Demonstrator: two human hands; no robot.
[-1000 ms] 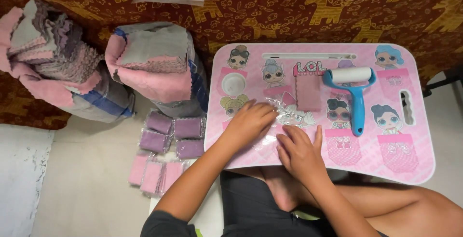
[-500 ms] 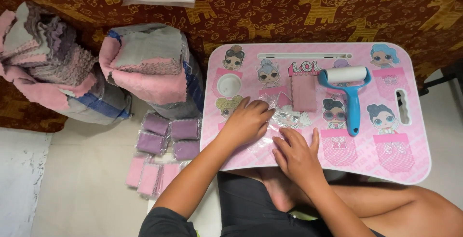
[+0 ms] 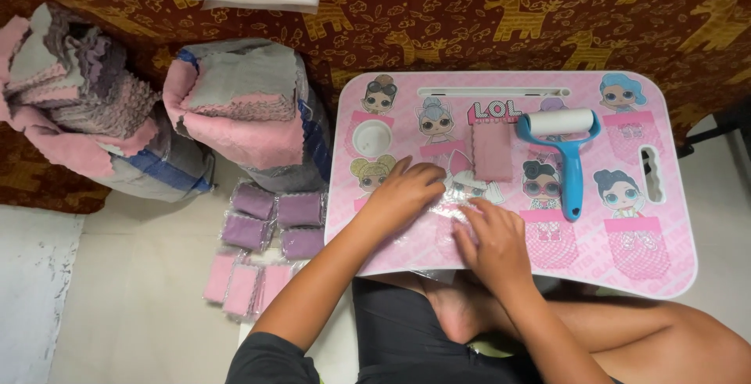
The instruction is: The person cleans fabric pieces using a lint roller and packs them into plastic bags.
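Backdrop (image 3: 485,16): dark red cloth with gold animal shapes, behind everything.
Lap table (image 3: 665,267): pink, printed with cartoon doll figures, across the crossed legs.
Cloth bundles (image 3: 242,110): two big bagged stacks of grey, pink and mauve cloths on the floor, left of the table.
Packed cloths (image 3: 270,227): small wrapped squares, purple and pink, in rows on the floor beside the table's left edge.
Lint roller (image 3: 567,149): blue handle, white roll, flat on the table, right of the hands.
Folded cloth (image 3: 493,152): small, dusty pink, on the table just left of the roller.
Clear plastic sleeve (image 3: 458,212): crinkled, shiny, flat on the table near its front edge, between both hands and partly under them.
Left hand (image 3: 403,192): palm down, fingers spread, pressing the sleeve's left part; no closed grasp.
Right hand (image 3: 493,239): palm down, fingers bent onto the sleeve's right part; pinch or mere press, cannot tell.
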